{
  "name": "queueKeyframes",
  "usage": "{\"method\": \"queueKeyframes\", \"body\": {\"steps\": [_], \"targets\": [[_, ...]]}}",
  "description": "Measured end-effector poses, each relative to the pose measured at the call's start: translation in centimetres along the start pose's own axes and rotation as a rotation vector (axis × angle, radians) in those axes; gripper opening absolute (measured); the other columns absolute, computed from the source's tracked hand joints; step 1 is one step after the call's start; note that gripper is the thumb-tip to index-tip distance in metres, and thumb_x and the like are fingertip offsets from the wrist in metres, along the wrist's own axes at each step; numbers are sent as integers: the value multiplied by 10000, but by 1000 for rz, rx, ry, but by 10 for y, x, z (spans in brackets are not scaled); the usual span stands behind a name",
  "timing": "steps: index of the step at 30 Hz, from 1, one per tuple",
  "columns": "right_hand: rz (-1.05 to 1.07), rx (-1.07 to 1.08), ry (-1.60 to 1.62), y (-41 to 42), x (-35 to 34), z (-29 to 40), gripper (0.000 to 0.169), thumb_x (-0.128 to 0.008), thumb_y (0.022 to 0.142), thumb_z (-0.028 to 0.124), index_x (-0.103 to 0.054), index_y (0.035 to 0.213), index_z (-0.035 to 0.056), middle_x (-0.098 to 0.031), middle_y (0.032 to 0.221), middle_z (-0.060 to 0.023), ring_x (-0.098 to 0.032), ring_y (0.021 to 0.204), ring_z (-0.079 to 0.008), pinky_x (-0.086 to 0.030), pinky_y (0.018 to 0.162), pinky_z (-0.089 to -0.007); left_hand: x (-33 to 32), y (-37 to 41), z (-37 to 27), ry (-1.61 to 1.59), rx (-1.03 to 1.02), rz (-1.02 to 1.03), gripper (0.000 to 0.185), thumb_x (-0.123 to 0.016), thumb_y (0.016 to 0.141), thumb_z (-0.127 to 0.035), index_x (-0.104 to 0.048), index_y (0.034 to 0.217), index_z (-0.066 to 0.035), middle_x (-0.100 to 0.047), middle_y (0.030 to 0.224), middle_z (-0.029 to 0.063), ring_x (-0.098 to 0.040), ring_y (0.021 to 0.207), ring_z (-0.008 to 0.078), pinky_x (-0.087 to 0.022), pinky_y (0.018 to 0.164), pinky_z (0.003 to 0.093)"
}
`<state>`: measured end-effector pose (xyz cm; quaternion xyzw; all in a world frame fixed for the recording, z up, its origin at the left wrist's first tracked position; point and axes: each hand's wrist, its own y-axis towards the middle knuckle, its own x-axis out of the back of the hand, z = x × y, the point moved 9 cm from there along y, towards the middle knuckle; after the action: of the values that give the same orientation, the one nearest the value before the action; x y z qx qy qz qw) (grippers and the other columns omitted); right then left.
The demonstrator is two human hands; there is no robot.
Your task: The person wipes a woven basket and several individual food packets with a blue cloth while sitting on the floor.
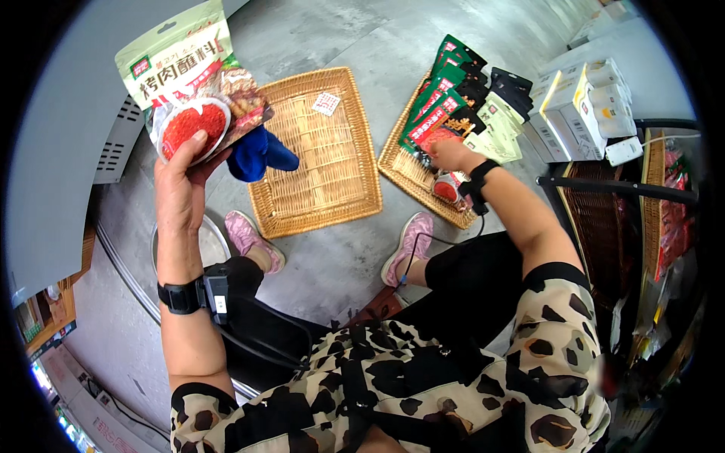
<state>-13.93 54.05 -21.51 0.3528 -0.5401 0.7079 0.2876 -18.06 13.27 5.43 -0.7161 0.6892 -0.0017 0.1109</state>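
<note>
My left hand [184, 187] grips a pale green pouch [190, 79] by its lower edge, thumb in front. The pouch is held up at the upper left; its front bears writing and a picture of red powder in a bowl. A blue cloth [260, 154] shows just behind and below the pouch; whether my fingers hold it is hidden. My right hand [450, 154] reaches into the right wicker basket [405, 172], at the lower end of a green-and-red seasoning packet [439, 116]. Its fingertips are hidden among the packets. Pale green packets [495, 133] lie beside that hand.
A shallow wicker basket [317, 189] on the floor contains a small printed-code card [326, 104]. White boxes [566, 113] stand at right, near a black metal rail [617, 188] and upright baskets. A round metal container [212, 238] sits by my left leg. A cable [447, 242] runs from my right wrist.
</note>
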Motion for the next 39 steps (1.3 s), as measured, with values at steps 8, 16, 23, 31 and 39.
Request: {"method": "queueKeyframes", "body": {"steps": [8, 16, 23, 31, 39], "targets": [[-407, -920, 869, -108, -66, -232, 329, -593, 777, 273, -620, 941, -10, -619, 787, -120, -597, 638, -232, -490, 469, -401, -1, -2, 12, 33, 54, -19, 434, -595, 819, -126, -467, 1213, 5, -571, 1140, 138, -589, 1013, 254, -527, 825, 408], [-94, -1132, 1383, -170, -246, -157, 760, -684, 738, 224, -292, 1372, 77, -524, 1223, -165, -580, 931, -360, -497, 687, -477, 17, 4, 30, 23, 127, -46, 376, -589, 832, -136, -497, 1176, -14, -592, 1109, 115, -601, 980, 231, -532, 806, 400], [-401, -1096, 1259, -167, -235, -138, 527, -630, 758, 77, -435, 1238, 174, -636, 992, -106, -645, 780, -307, -529, 618, -441, 20, 9, 41, 60, 181, -58, 360, -590, 839, -151, -510, 1159, -7, -591, 1103, 108, -597, 972, 230, -529, 812, 394], [-646, -1234, 474, -200, -205, -216, 299, -554, 771, 88, -540, 1068, 55, -638, 952, -204, -598, 909, -377, -465, 786, -452, 24, 8, 46, 93, 195, -74, 373, -585, 839, -141, -499, 1172, 3, -594, 1100, 116, -601, 976, 231, -529, 814, 398], [-472, -364, 814, -25, -82, -127, 275, -654, 790, 222, -606, 944, 0, -641, 764, -118, -609, 700, -192, -483, 653, -323, 10, 5, 37, 72, 182, -74, 344, -588, 831, -119, -521, 1137, 20, -612, 1060, 124, -618, 946, 239, -541, 793, 416]]}}
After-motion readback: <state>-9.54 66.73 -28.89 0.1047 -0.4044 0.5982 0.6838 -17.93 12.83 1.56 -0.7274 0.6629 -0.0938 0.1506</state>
